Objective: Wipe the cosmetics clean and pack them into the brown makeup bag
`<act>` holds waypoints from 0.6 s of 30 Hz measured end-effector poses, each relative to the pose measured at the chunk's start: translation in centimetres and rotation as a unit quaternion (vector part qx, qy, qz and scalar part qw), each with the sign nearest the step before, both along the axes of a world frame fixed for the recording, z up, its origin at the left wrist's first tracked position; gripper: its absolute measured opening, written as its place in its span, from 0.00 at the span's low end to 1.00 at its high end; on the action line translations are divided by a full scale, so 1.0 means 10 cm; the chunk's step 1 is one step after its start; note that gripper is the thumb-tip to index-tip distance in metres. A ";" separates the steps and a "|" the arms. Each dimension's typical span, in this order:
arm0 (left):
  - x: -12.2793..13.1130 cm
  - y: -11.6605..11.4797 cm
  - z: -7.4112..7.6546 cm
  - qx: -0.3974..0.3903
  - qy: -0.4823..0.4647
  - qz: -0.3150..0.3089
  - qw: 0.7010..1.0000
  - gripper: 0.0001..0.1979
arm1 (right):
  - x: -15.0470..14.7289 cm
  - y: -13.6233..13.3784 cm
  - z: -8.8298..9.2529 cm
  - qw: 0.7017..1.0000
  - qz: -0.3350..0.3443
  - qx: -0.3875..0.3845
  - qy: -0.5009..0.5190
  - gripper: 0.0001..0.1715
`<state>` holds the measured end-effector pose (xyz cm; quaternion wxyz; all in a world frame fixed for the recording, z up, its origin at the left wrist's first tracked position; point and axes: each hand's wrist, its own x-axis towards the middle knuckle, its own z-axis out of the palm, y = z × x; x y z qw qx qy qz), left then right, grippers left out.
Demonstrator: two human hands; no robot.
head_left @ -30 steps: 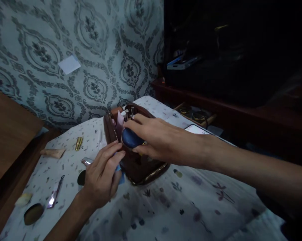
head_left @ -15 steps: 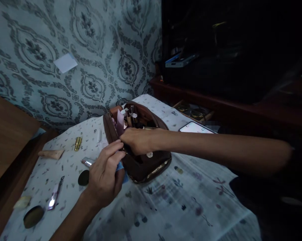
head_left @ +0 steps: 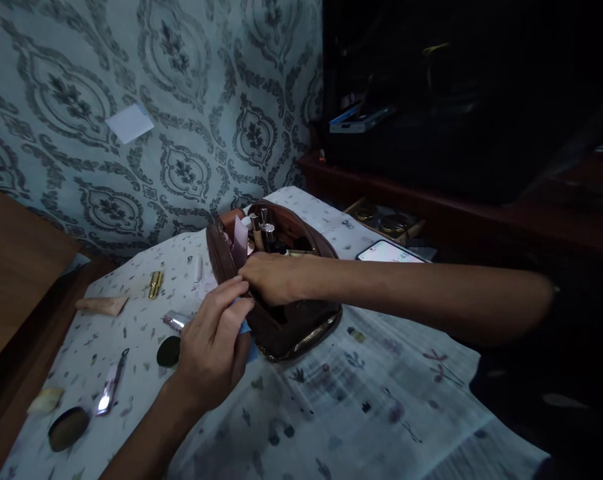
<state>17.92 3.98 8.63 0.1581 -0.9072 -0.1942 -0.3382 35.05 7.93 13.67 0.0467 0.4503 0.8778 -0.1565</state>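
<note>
A brown zippered bag (head_left: 301,327) lies unzipped, with several cosmetic tubes and bottles (head_left: 264,230) and a pink flat item (head_left: 240,241) inside. My right hand (head_left: 271,277) reaches down into it; the fingers are hidden by the bag's near side. Fingers bent and pressed together, my left hand (head_left: 216,340) grips the bag's left edge. A bit of something blue shows beside that hand.
On the patterned cloth (head_left: 331,413) at the left are a beige tube (head_left: 103,305), a gold item (head_left: 156,285), a silver tube (head_left: 175,321), round dark items (head_left: 68,429) and a shiny pink tube (head_left: 110,387). A lit phone (head_left: 389,251) lies behind my right forearm.
My right forearm and elbow have shifted slightly left, with the hand still inside the bag. The round white spot on the bag below my right wrist no longer shows.
</note>
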 end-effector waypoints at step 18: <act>-0.01 0.06 -0.02 -0.035 0.010 -0.029 0.999 0.15 | 0.21 -0.14 0.05 0.998 -0.027 -0.062 -0.007 0.27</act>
